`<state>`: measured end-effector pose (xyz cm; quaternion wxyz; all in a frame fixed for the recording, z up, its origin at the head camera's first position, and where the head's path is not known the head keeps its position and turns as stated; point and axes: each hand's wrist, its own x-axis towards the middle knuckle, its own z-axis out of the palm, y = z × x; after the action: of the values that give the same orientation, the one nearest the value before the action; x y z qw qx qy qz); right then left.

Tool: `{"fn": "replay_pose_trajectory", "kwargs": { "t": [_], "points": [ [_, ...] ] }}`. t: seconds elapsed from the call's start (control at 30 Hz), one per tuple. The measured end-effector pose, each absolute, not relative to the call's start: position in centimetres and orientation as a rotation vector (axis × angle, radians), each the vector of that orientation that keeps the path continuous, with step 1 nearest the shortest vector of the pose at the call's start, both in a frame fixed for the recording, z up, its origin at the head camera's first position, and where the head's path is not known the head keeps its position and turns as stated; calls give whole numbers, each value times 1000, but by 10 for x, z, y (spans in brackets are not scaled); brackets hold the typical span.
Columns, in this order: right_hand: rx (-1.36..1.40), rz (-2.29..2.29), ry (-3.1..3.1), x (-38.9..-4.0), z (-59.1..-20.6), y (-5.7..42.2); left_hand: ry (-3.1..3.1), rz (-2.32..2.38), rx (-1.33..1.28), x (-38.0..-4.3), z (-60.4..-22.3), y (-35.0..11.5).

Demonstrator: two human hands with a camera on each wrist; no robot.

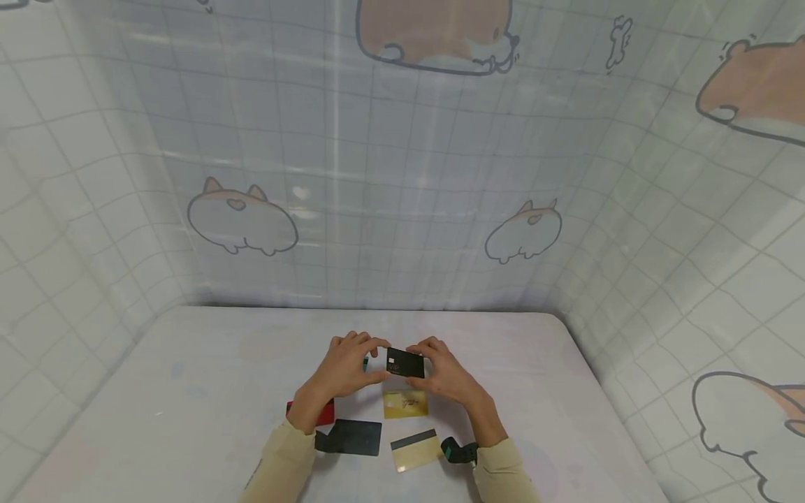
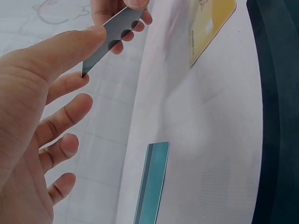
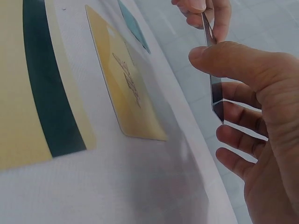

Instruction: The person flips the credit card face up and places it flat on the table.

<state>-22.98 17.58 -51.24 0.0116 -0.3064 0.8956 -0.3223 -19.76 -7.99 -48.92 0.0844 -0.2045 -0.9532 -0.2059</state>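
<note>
Between both hands, above the table, is a black bank card (image 1: 405,363) with a chip and "VIP" lettering, its face toward the head camera. My left hand (image 1: 346,367) pinches its left end between thumb and index finger. The right hand (image 1: 448,374) grips the opposite end, thumb below and fingers above. In the left wrist view the card (image 2: 119,32) appears edge-on, and the left hand's other fingers are spread away from it. A gold card (image 1: 405,405) with dark script lies just below the hands. Mostly hidden behind the left hand is a teal card (image 2: 156,182) with a dark stripe.
Nearer on the white-covered table (image 1: 220,391) lie a dark grey card (image 1: 358,438) and a pale gold card (image 1: 415,454) with its magnetic stripe showing. A red card (image 1: 325,413) is partly covered by the left wrist. Curtain-like walls (image 1: 390,175) with cartoon animals enclose the table.
</note>
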Motion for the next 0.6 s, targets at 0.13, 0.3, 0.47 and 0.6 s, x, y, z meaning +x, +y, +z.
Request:
{"fn": "replay_pose_trajectory", "kwargs": {
  "t": [0.13,0.3,0.47,0.6],
  "points": [
    [-955,-1003,2814,-231,-513,177,-2848,-623,-608,-199,-488,-81],
    [-952,-1008,2840,-232,-515,178,-2853,-606,-583,-198,-488,-81],
    [-957,-1032,2838,-231,-514,180,-2879,-568,-538,-198,-490,-80],
    [-934,-1053,2834,-231,-514,180,-2887,-568,-509,-198,-491,-79]
  ]
}}
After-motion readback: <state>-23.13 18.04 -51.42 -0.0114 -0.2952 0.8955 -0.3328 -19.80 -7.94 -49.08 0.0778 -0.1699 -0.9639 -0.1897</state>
